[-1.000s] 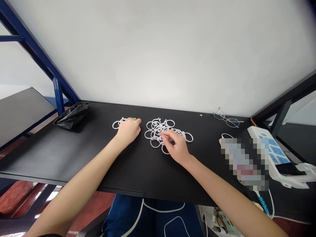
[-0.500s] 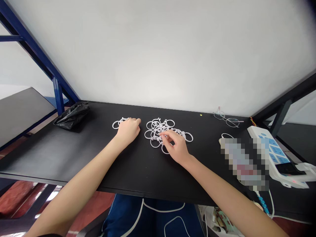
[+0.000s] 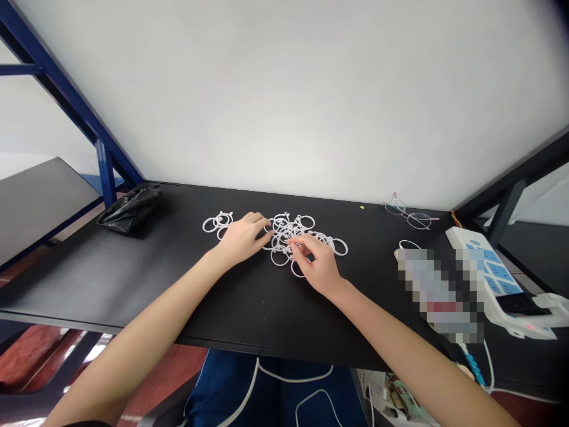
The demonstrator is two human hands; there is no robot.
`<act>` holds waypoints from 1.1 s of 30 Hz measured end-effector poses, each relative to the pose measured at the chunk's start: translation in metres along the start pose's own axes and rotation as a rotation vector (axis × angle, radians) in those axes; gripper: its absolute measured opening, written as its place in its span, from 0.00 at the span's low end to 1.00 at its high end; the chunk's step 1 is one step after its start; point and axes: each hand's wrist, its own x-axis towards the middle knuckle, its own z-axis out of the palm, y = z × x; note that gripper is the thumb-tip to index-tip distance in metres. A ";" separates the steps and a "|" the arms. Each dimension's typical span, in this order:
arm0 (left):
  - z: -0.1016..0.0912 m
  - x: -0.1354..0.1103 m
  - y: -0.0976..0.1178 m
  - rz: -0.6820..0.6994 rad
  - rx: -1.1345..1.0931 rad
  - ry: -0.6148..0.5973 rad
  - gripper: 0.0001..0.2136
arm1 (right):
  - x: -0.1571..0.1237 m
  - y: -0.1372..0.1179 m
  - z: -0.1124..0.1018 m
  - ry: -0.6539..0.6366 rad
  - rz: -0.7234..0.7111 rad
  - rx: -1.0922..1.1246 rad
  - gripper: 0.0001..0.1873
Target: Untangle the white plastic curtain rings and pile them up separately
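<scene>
A pile of white curtain rings (image 3: 280,256), each with a small knob or eyelet, lies tangled mid-desk. At the pile's left edge is my left hand (image 3: 245,236), fingers apart and curved, thumb and forefinger close to a ring. My right hand (image 3: 315,261) rests on the pile's near right side, thumb and forefinger pinched on a white ring; most of that ring blends into the others. Several more white rings (image 3: 210,225) form a smaller group left of my left hand, which partly covers it.
The black desk (image 3: 249,314) meets a white wall (image 3: 284,118). A black plastic bag (image 3: 131,209) lies at the far left. Eyeglasses (image 3: 406,214), a blurred-out phone-like object (image 3: 433,290) with a cable, and a white power strip (image 3: 493,273) are on the right.
My left hand has moved right from the small group of rings to the pile's edge, uncovering more of that group. My right hand stays in place.
</scene>
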 end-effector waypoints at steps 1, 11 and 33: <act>0.002 -0.001 0.000 0.025 -0.014 -0.023 0.13 | 0.000 0.000 0.000 0.000 0.001 0.000 0.07; 0.004 -0.002 0.000 0.116 -0.052 -0.153 0.10 | 0.001 -0.001 0.001 0.005 -0.006 -0.007 0.07; 0.005 -0.002 0.000 0.117 -0.097 -0.154 0.08 | 0.001 -0.001 0.001 -0.017 0.009 -0.002 0.08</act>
